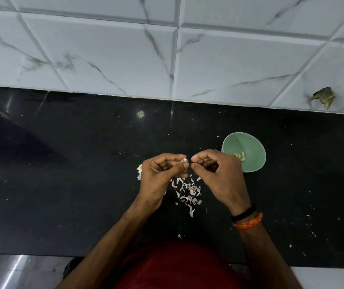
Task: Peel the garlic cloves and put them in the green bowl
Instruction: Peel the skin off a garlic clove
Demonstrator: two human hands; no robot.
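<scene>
My left hand [159,174] pinches a small pale garlic clove [184,160] between thumb and fingertips above the black counter. Right beside it, my right hand [219,174] has thumb and forefinger pinched at the clove's skin. The green bowl [250,146] stands just right of my right hand, partly hidden by it, with several peeled cloves [240,156] inside. A heap of torn garlic skins [188,190] lies on the counter below my hands. Part of a whitish garlic bulb [139,171] peeks out behind my left hand.
The black stone counter [62,174] runs from the white marble-tiled wall [167,59] to its front edge near my body. Small skin flakes [310,228] are scattered at the right. A chipped spot [324,97] marks the wall at far right.
</scene>
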